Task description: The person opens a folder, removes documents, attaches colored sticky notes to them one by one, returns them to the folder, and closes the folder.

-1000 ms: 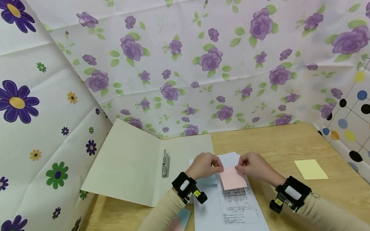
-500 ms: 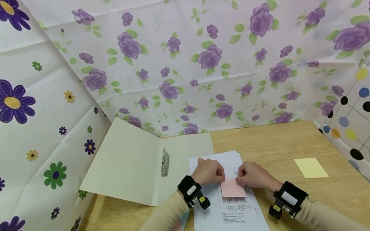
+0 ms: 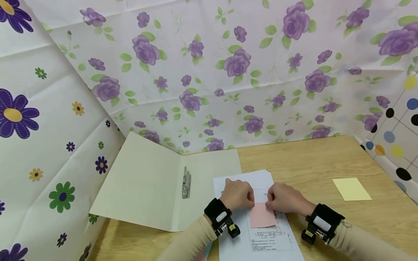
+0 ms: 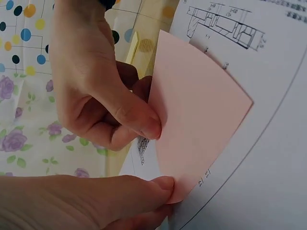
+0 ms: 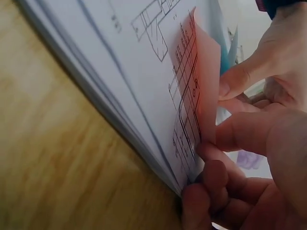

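Note:
A pink sticky note point(image 3: 262, 216) lies over the drawing on a stack of printed sheets point(image 3: 258, 250). My left hand point(image 3: 237, 195) pinches the note's far left corner between thumb and finger. At the far right corner, my right hand point(image 3: 285, 198) pinches it the same way. In the left wrist view the pink note point(image 4: 196, 105) bows between both thumbs. The right wrist view shows the note point(image 5: 208, 81) standing up from the sheet along its held edge, with its shadow on the drawing and the right fingertips down at the paper.
Left of the sheets stands an open cream file folder point(image 3: 147, 185) with a metal clip point(image 3: 186, 184). A yellow sticky note point(image 3: 352, 189) lies on the wooden table point(image 3: 303, 159) at the right. Teal and pink papers point(image 3: 203, 255) show partly under the left forearm.
Both hands have moved nearer the person and lower with the pink note, which came down from above the sheets onto the drawing. The blue patch by the left hand is now hidden.

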Available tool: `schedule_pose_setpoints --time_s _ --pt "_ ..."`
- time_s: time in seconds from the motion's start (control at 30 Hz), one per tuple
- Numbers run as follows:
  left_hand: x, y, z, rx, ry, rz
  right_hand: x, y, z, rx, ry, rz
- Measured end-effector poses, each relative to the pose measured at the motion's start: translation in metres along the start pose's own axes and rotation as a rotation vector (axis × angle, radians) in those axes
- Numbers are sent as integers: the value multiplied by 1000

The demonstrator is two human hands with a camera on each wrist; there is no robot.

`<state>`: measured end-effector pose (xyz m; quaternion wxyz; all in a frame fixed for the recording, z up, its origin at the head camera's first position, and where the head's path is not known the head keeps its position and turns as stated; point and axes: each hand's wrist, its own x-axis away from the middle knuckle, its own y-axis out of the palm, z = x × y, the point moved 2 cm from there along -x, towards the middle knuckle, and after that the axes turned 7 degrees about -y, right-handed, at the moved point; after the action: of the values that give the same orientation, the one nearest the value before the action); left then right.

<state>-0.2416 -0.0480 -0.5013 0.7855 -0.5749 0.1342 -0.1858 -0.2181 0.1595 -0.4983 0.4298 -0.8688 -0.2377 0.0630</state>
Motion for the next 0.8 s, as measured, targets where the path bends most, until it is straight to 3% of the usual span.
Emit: schedule_pose_setpoints --time_s 0.1,0.2,0.27,0.33,0.43,0.5,0.57,0.67,0.73,0.8 --pt "8 -16 10 -13 0 30 -1 0 -1 47 32 -5" --pt "9 -18 11 -52 15 56 -1 -1 -2 96 31 1" --pt "9 -20 11 -55 15 34 -1 -1 -3 131 -3 7" --pt "3 -8 5 -87 32 43 0 -1 -5 165 -57 12" --pt "4 -9 7 -104 30 7 1 0 -8 240 -144 30" --pt "4 -1 5 -151 59 41 3 0 -9 299 -188 58" --pt "13 -14 14 -162 69 33 6 0 -10 348 -216 89" --pt "21 -18 17 -210 89 50 9 1 -11 378 -230 124" --pt "28 -27 22 -204 76 15 10 1 -9 371 -228 130" --pt "28 -21 16 -196 85 19 11 2 -7 360 -232 129"
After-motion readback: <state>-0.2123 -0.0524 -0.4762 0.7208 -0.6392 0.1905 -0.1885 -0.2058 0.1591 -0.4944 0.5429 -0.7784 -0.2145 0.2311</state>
